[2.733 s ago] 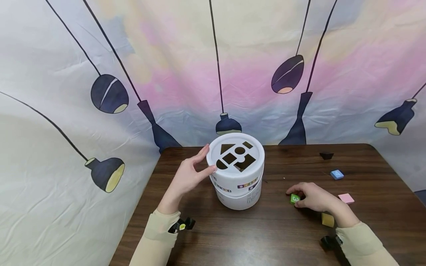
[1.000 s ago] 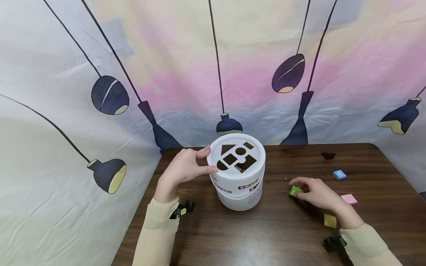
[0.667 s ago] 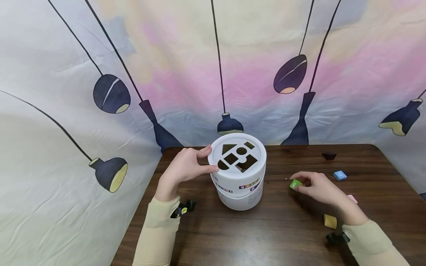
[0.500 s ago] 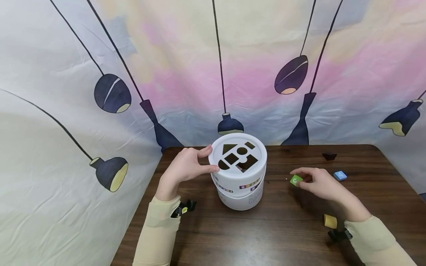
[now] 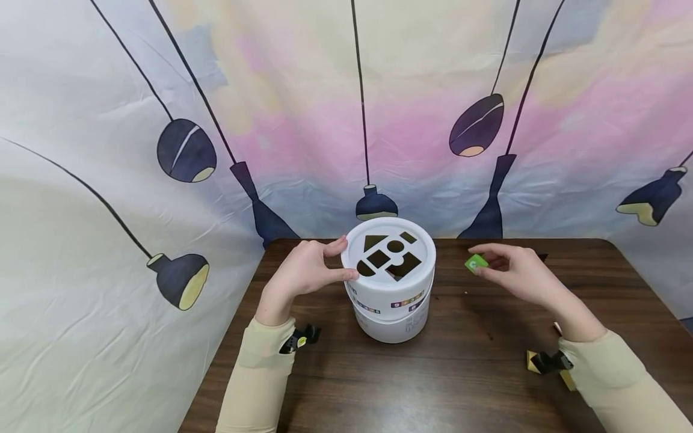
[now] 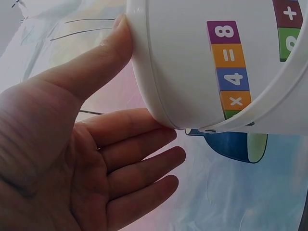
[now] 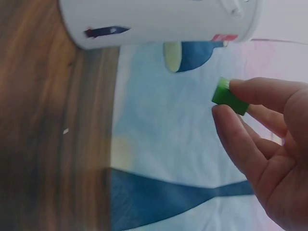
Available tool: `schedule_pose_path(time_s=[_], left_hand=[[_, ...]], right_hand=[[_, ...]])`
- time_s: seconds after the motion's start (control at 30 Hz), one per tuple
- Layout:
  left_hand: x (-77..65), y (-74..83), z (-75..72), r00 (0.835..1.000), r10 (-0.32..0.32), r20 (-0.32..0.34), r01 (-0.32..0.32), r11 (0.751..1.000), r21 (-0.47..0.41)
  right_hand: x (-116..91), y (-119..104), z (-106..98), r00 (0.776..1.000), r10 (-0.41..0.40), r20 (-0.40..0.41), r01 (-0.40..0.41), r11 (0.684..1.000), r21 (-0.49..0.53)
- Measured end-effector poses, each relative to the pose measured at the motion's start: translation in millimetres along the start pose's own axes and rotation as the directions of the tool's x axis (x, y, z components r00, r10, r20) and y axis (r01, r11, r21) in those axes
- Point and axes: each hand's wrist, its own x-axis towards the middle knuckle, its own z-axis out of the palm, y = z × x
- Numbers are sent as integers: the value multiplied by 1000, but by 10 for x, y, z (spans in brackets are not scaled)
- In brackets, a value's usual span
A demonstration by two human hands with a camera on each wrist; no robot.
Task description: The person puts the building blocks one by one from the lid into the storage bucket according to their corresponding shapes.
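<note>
In the head view a white bucket [image 5: 392, 307] stands upright, its white lid [image 5: 419, 272] cut with several shaped holes. My left hand [image 5: 303, 270] touches the lid's rim with thumb and forefinger. The left wrist view shows these digits fairly straight at the rim, the other fingers spread below. Right of the bucket, my right hand [image 5: 514, 270] pinches a small green block [image 5: 476, 263] between thumb and fingers, raised over the table. A pale mark shows on the block's face. In the right wrist view the green block [image 7: 231, 98] sits at the fingertips.
On the brown wooden table [image 5: 460, 379], a yellow block [image 5: 533, 362] lies partly behind the right wrist's black camera [image 5: 552, 362]. A pink block [image 5: 557, 328] shows only an edge beside the right forearm. A lamp-printed cloth [image 5: 303, 120] hangs behind the table.
My right hand has lifted the green block off the table and carried it up and away from me. The blue block is now hidden by the right arm. My left hand stays at the lid.
</note>
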Motion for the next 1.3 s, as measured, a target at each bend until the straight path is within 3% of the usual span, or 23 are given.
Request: schedule_pose_path(time_s=[0.4, 0.7, 1.0, 1.3], left_hand=[[-9, -5, 5, 1000, -2, 5, 2, 1000, 12], [-23, 1, -1, 1000, -10, 3, 10, 1000, 5], [-25, -1, 8, 1000, -2, -5, 2, 1000, 3], [-28, -16, 9, 1000, -1, -2, 2, 1000, 7]], right_hand=[[210, -418, 128, 974, -47, -221, 78, 988, 134], [351, -710, 231, 956, -71, -284, 149, 953, 264], [492, -836, 314, 942, -153, -300, 228, 946, 231], [607, -965, 340, 951, -173, -257, 207, 972, 109]])
